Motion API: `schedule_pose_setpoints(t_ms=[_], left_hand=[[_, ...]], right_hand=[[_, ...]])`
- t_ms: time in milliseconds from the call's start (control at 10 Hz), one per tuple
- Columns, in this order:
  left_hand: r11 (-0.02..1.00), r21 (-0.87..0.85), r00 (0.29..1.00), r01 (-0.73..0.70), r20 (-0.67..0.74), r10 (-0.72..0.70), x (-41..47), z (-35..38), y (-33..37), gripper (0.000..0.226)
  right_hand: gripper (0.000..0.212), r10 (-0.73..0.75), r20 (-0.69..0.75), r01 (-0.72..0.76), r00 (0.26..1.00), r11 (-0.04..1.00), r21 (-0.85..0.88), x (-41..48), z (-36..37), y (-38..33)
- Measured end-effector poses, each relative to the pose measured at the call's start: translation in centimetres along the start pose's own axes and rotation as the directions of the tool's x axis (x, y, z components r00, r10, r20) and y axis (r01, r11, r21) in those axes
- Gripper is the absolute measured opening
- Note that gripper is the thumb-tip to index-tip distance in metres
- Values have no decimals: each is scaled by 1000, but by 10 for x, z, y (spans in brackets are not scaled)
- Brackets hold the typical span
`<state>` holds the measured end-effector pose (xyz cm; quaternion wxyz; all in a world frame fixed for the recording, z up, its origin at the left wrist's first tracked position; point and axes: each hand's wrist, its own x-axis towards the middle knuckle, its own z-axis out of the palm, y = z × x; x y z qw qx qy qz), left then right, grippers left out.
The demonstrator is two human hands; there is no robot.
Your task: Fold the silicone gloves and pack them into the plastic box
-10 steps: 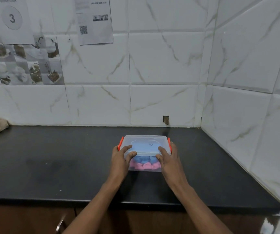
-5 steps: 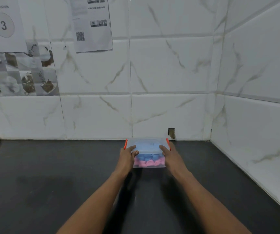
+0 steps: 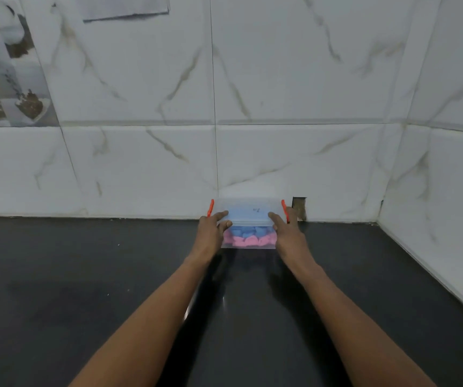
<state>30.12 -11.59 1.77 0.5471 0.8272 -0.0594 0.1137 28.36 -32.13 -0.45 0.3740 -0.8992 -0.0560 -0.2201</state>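
A clear plastic box (image 3: 248, 210) with orange side clips and its lid on stands on the black counter, right against the back wall. Through its front wall I see a blue silicone glove (image 3: 245, 232) lying over a pink silicone glove (image 3: 248, 242). My left hand (image 3: 210, 233) grips the box's left front corner, fingers on the lid and thumb on the front. My right hand (image 3: 287, 236) holds the right front corner, with its fingers stretched along the lid edge beside the orange clip.
The black counter (image 3: 85, 275) runs left and toward me. White marble-look tiles form the back wall (image 3: 280, 107) and a side wall (image 3: 454, 191) at the right. A small hole in the tile (image 3: 299, 208) sits just right of the box.
Both hands have pushed the closed box away from the counter's front to the back wall. The camera has moved forward with it, so the cloth at the far left is out of view.
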Motion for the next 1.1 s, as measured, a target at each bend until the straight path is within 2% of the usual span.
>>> schedule_pose_setpoints(t_ms=[100, 200, 300, 400, 500, 600, 700, 800, 900, 1000, 1100], left_hand=[[998, 69, 1000, -3, 18, 2, 14, 0, -7, 37], [997, 74, 999, 27, 17, -28, 16, 1, -8, 39], [994, 102, 999, 38, 26, -41, 9, 2, -4, 41], [977, 205, 992, 57, 100, -79, 8, -5, 7, 44], [856, 516, 964, 30, 213, -162, 12, -18, 16, 59], [741, 670, 903, -34, 338, -265, 16, -29, 31, 71], [677, 729, 831, -103, 436, -344, 21, -35, 44, 65], [697, 716, 808, -28, 427, -406, 27, -40, 52, 76], [692, 722, 791, -8, 428, -437, 27, -41, 53, 77], [623, 782, 802, 28, 354, -481, 28, -39, 58, 76], [565, 824, 864, -37, 311, -396, 20, -32, 64, 75]], right_hand=[[53, -64, 43, 72, 997, 975, -209, 12, 4, 12], [56, -11, 16, 11, 1000, 1000, -28, 10, 7, 8], [74, 60, 19, -62, 998, 994, 88, 4, 4, -8], [74, 169, 133, -151, 977, 979, -139, 10, -12, -26], [70, 277, 310, -130, 910, 898, -421, 18, -33, -43], [75, 334, 436, -57, 836, 843, -535, 30, -53, -61], [75, 413, 502, -26, 760, 791, -611, 38, -62, -75], [76, 454, 510, -23, 731, 763, -646, 43, -62, -80], [77, 479, 499, -24, 722, 738, -674, 42, -58, -79], [80, 492, 504, -7, 710, 721, -693, 49, -61, -83], [82, 480, 523, -22, 704, 751, -660, 50, -65, -85]])
